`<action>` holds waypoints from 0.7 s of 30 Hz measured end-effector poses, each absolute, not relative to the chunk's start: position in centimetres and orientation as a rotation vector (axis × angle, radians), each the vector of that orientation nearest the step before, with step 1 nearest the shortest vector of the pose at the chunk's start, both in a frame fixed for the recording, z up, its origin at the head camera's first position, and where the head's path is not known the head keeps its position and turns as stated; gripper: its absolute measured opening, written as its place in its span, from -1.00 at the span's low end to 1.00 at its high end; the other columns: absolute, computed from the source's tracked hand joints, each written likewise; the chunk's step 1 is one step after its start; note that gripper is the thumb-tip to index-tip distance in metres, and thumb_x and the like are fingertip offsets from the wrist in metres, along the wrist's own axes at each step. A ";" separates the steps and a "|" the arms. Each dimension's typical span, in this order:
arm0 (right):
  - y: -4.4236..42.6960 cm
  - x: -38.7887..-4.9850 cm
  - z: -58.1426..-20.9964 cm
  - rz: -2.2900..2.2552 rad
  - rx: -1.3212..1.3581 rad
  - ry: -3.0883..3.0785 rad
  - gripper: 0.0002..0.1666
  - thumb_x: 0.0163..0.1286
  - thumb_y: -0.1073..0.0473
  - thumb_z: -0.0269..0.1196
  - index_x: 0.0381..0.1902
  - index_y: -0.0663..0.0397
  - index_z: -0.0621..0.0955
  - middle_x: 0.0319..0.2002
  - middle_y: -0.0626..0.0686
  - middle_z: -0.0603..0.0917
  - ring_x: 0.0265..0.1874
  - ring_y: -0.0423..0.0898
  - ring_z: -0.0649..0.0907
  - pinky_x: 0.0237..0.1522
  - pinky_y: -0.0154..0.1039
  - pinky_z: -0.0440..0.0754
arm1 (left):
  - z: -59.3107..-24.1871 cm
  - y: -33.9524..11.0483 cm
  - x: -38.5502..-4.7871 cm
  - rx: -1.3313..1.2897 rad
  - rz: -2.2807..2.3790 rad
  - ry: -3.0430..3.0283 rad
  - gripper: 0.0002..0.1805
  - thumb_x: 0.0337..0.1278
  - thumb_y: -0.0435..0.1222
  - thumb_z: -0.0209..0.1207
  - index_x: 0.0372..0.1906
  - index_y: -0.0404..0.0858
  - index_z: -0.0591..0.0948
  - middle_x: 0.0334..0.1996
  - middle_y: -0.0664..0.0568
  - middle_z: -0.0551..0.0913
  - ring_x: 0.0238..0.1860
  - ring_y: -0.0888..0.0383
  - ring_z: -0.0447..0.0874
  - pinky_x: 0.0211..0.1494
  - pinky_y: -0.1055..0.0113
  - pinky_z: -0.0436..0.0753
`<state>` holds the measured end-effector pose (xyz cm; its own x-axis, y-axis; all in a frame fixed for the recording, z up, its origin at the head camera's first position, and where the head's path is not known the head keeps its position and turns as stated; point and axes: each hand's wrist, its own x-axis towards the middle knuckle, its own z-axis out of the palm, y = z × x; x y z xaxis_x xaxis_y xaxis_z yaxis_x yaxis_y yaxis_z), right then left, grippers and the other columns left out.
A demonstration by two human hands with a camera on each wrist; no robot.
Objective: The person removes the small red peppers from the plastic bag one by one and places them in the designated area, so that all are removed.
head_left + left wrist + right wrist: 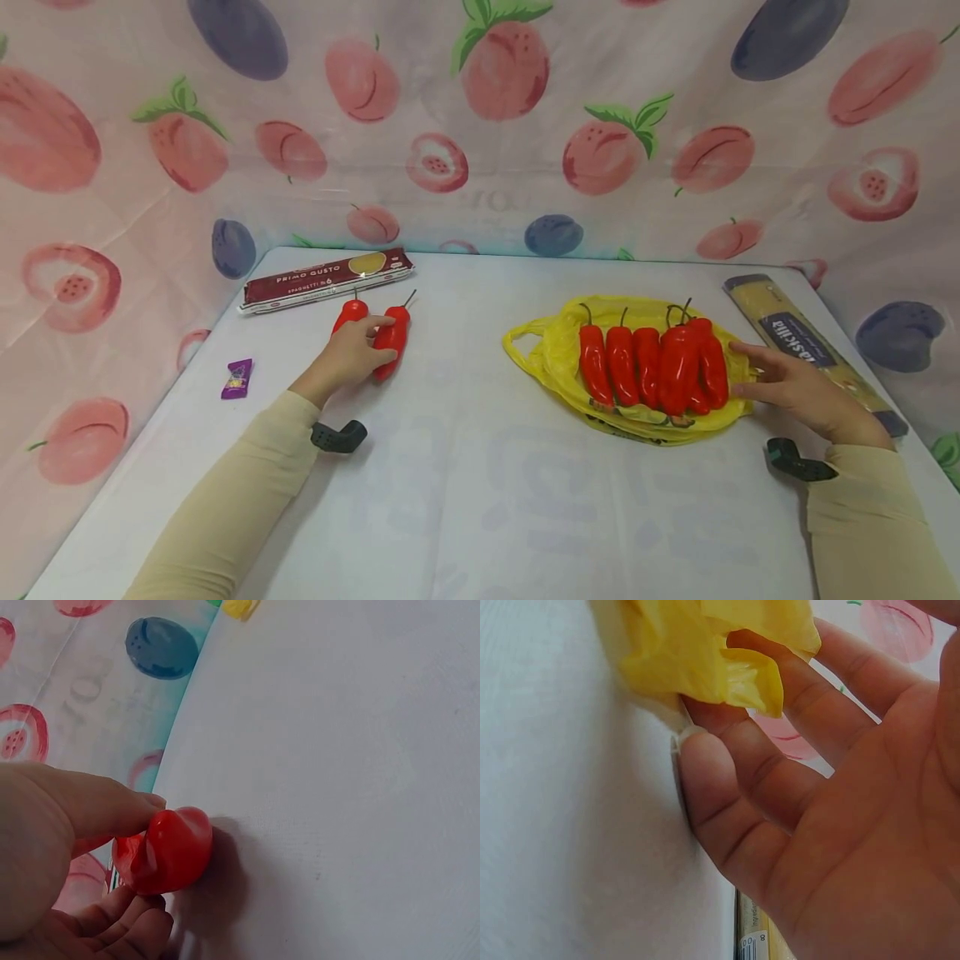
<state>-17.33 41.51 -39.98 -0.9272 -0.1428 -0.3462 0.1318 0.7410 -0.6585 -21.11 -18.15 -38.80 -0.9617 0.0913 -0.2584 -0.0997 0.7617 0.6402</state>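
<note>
My left hand (351, 354) pinches a long red pepper (392, 337) between thumb and fingers, at the left of the table. In the left wrist view the rounded end of that red pepper (176, 851) shows between them. Just left of it lies a second red pepper (349, 313), partly covered by the hand. At the right, several red peppers (596, 367) lie side by side on a flattened yellow plastic bag (558, 354). My right hand (806, 392) touches the bag's right edge with loosely extended fingers, and the right wrist view shows yellow plastic (682, 652) against the fingertips.
A dark red spaghetti packet (326, 282) lies at the back left. Nearer on that side is a small purple wrapped sweet (237, 379). A clear pasta packet (806, 337) lies slanted behind my right hand. Fruit-print cloth (495, 200) rises behind the white table (465, 467).
</note>
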 end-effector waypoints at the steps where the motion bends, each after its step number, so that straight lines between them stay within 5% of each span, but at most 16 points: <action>1: 41.5 -17.3 -40.0 -1.011 -0.008 2.565 0.14 0.35 -0.21 0.31 0.58 0.23 0.02 0.46 0.51 0.03 0.28 0.57 0.15 0.06 0.45 0.44 | -38.9 -18.2 -21.1 -0.008 0.994 2.689 -0.29 0.28 -0.25 0.27 0.49 -0.23 0.31 0.25 -0.31 0.42 0.29 -0.24 0.32 0.06 -0.07 0.65; 21: 41.5 -17.4 -40.1 -0.995 0.003 2.572 0.15 0.34 -0.26 0.29 0.59 0.19 0.01 0.47 0.51 0.01 0.30 0.58 0.11 0.05 0.52 0.38 | -38.1 -16.9 -20.8 -0.046 1.057 2.788 -0.23 0.25 -0.19 0.28 0.50 -0.21 0.26 0.30 -0.27 0.35 0.31 -0.22 0.29 0.07 -0.12 0.63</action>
<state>-17.35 41.53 -40.06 -0.9272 -0.1329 -0.3501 0.1374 0.7491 -0.6481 -20.84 -16.91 -38.15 -0.9869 0.0278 -0.1589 -0.0845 0.7499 0.6562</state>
